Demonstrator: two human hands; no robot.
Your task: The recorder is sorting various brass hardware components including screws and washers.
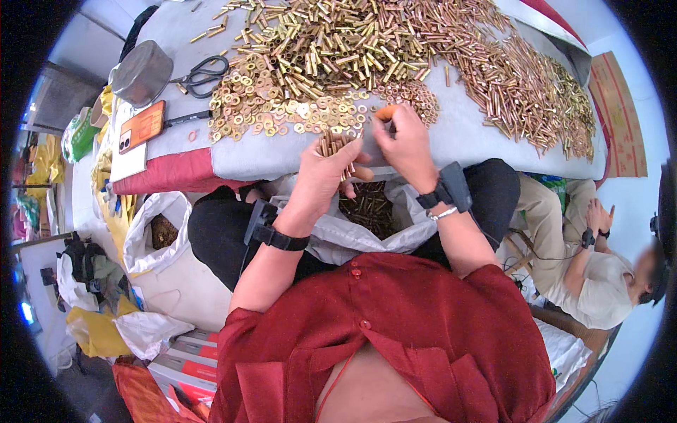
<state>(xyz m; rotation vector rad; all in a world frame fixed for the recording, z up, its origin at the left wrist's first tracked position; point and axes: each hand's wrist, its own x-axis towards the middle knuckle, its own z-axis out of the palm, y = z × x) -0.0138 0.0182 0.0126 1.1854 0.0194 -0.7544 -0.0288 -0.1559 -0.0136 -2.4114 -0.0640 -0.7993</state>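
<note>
My left hand (326, 166) is closed round a bundle of small copper-coloured metal tubes (337, 146), their ends poking up past the thumb. Just to its right, my right hand (405, 137) has its thumb and fingers curled together in a pinch. Whatever lies between those fingertips is too small to make out. Orange covers show on some fingertips. Both hands are over the table's near edge, beside heaps of yellow washers (247, 106) and copper-coloured washers (416, 99). Behind them spreads a large pile of brass-coloured tubes (338, 46). An open white sack (331, 236) between my knees holds dark, slender metal pieces (368, 211).
More copper-coloured tubes (529, 92) cover the table's right side. At the left are black-handled scissors (204, 76), a metal container (143, 72) and an orange phone (143, 127). A second white sack (141, 233) stands by my left knee. A co-worker (592, 275) sits at the right.
</note>
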